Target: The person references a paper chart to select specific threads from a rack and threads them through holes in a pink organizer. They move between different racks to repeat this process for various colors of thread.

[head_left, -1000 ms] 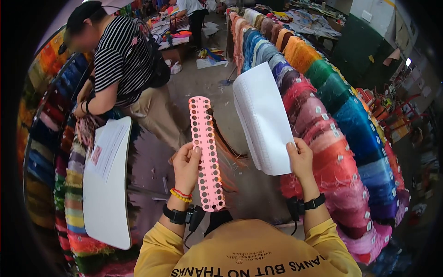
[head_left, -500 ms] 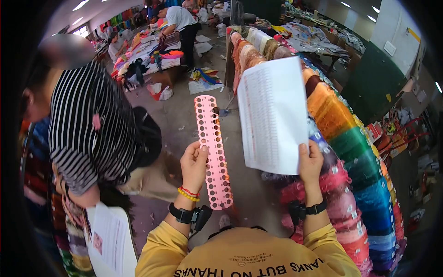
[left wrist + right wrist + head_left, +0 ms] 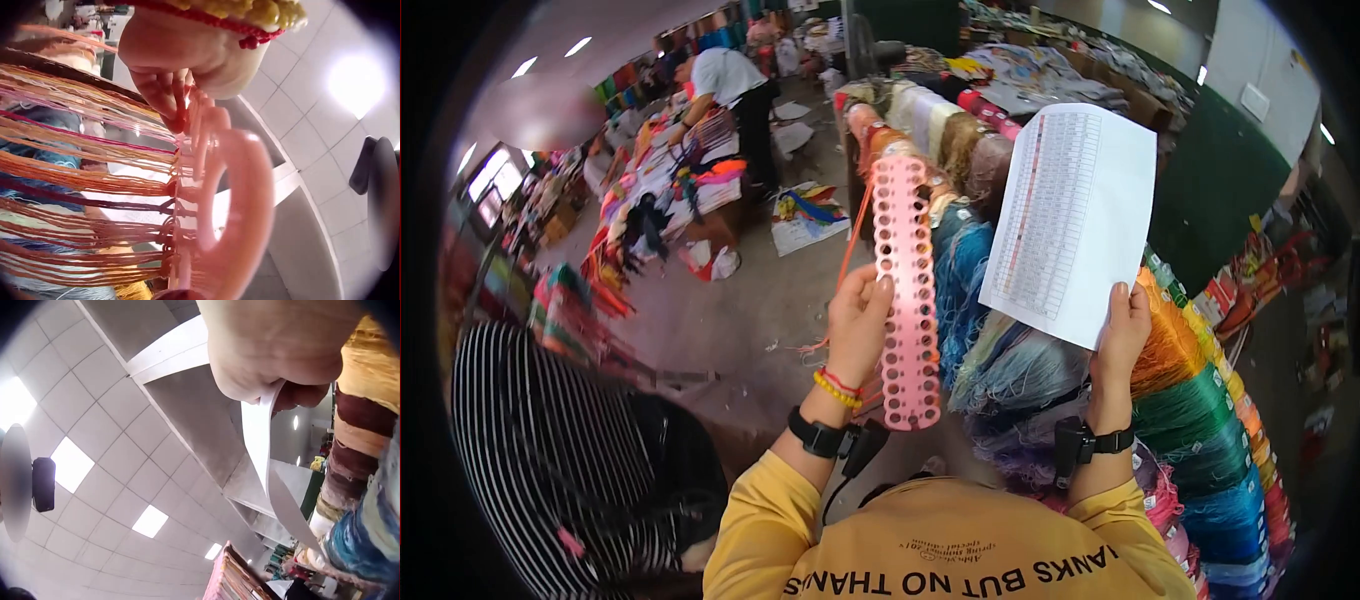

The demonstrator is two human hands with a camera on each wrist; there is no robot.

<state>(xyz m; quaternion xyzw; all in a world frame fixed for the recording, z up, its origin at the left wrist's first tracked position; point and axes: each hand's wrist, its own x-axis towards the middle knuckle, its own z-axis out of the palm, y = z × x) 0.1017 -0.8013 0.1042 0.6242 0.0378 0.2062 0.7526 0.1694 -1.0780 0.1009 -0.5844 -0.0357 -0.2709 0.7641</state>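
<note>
In the head view my left hand [image 3: 861, 318] pinches the left edge of a long pink thread organizer card [image 3: 908, 300], punched with rows of round holes and held nearly upright. Seen from the left wrist, bundles of orange, brown, pink and dark red threads [image 3: 81, 181] are looped through holes along one side and hang away from it. My right hand [image 3: 1124, 325] pinches the lower right corner of a white paper sheet [image 3: 1070, 215] printed with a table of rows. The paper bends slightly in the right wrist view, thumb on one face and fingers behind.
A long rack of dyed yarn hanks [image 3: 1200, 440], grouped by colour, runs along my right side. Close by at lower left stands a person in a striped shirt [image 3: 550, 460]. Farther off, another person [image 3: 730, 85] leans over a table heaped with coloured threads [image 3: 690, 190].
My view has swung right toward the yarn rack, and both hands with the card and sheet have risen. The sheet now tilts right. The striped-shirt person has shifted to the lower left of view.
</note>
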